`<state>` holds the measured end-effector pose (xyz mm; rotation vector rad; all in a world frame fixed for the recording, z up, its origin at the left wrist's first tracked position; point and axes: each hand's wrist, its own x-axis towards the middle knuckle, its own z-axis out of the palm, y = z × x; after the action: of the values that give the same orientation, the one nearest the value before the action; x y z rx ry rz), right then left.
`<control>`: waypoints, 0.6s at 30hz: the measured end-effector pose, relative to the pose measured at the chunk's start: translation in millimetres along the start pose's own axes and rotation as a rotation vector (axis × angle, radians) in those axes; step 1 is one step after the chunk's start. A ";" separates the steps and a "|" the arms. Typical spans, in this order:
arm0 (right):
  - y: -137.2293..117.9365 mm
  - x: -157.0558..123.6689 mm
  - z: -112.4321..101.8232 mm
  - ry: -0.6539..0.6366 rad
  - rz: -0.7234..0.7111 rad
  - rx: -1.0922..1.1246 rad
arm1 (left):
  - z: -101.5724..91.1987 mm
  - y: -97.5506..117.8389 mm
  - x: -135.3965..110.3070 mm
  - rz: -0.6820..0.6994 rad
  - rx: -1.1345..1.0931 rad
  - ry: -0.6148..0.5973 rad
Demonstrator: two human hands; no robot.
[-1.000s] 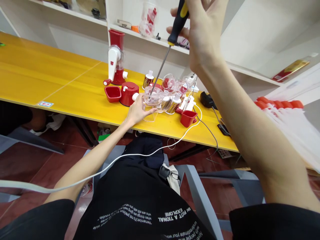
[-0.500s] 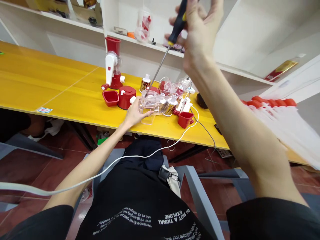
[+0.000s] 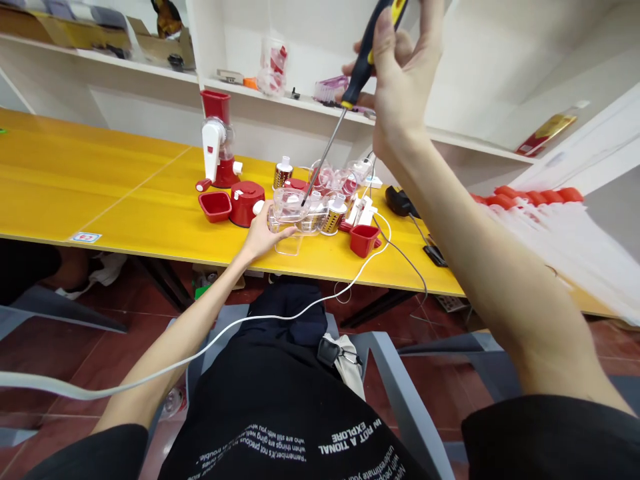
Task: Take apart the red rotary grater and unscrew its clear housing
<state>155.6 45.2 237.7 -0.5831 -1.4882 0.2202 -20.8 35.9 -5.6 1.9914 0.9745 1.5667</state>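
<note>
My right hand [image 3: 403,87] is raised high and closed around the black and yellow handle of a long screwdriver [image 3: 345,100]. Its metal shaft slants down to the left, and the tip sits inside a clear plastic housing [image 3: 293,212] on the yellow table [image 3: 125,200]. My left hand [image 3: 263,235] reaches forward and grips the near side of that clear housing, holding it on the table.
Around the housing lie a red and white hand-crank slicer [image 3: 215,150], a red lid [image 3: 245,200], two red square cups [image 3: 215,205] [image 3: 364,239], metal drum blades [image 3: 331,217], a black adapter [image 3: 405,200] and cables. White shelves [image 3: 300,100] stand behind. A stack of white and red parts [image 3: 550,227] lies at right.
The view has drifted a little, so the table things sit lower left. My right hand has lifted the screwdriver handle slightly; its tip stays in the clear housing. My left hand keeps its grip.
</note>
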 end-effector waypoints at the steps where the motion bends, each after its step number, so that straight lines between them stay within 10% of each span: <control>1: -2.3 -3.2 -2.4 -0.026 0.007 -0.018 | -0.1 -0.6 0.2 -0.003 -0.017 -0.001; 18: 7.9 13.8 -3.3 -0.069 -0.074 0.063 | -0.8 -5.8 5.8 0.012 -0.112 -0.056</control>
<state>161.7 57.7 245.9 -0.4730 -1.5604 0.2313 -22.5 43.9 -5.6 1.9569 0.8358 1.5287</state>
